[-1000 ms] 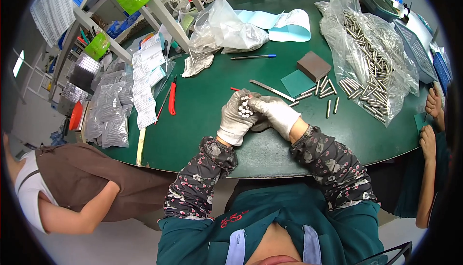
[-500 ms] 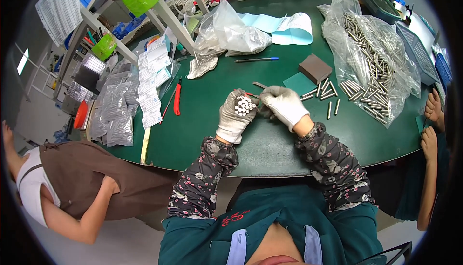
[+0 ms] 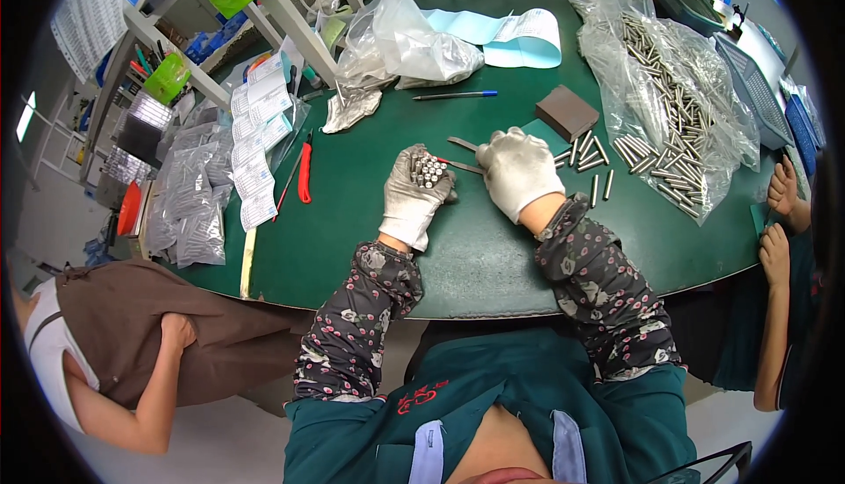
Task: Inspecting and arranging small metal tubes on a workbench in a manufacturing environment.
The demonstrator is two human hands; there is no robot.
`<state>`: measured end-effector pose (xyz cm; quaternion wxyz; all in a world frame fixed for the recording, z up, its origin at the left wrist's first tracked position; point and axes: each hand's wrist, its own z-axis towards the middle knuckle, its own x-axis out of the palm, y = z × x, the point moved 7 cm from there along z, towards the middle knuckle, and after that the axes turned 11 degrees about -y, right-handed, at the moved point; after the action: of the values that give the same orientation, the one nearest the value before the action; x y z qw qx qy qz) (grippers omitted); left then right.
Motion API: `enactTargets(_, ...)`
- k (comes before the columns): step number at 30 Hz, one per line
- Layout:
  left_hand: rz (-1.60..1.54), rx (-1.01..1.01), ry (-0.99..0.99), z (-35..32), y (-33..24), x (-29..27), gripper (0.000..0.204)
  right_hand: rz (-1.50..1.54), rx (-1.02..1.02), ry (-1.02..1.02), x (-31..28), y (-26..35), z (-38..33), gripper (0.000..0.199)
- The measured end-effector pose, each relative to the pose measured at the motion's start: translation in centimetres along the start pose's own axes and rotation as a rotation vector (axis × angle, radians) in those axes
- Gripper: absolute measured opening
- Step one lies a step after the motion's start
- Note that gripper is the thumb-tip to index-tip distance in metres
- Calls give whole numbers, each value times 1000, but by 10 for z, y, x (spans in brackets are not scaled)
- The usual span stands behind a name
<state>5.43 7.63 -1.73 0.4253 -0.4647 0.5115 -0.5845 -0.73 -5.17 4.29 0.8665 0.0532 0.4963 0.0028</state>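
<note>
My left hand, in a pale work glove, is closed round a bundle of short metal pins, with their round ends facing up. My gloved right hand is just to the right, fingers closed on a slim two-armed tool that looks like tweezers. One arm of it is grey, the other reddish, and they spread toward the pins. Whether the reddish tip touches the bundle I cannot tell. Beyond the right hand, several loose metal pins lie by a brown block and a teal sheet.
A clear plastic bag of many pins lies at right. Beyond my hands are a blue-capped pen and a crumpled bag; at left, a red-handled tool, paper strips and bagged parts. People are at both sides.
My hands have moved slightly apart, and the two-armed tool shows more fully. The left hand has tilted, turning the bundle's ends. The whole view has shifted a little.
</note>
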Motion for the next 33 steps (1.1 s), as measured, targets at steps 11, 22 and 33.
enactTargets(11, 93, 150, 72, 7, 13, -5, 51, 232, 242, 132, -3, -12, 5, 19)
enactTargets(22, 118, 179, 191, 1, 4, 6, 47, 774, 199, -230, -61, -48, -8, 15)
enactTargets(33, 29, 185, 328, -3, 0, 13, 45, 628, 278, -148, -97, -40, -20, 9)
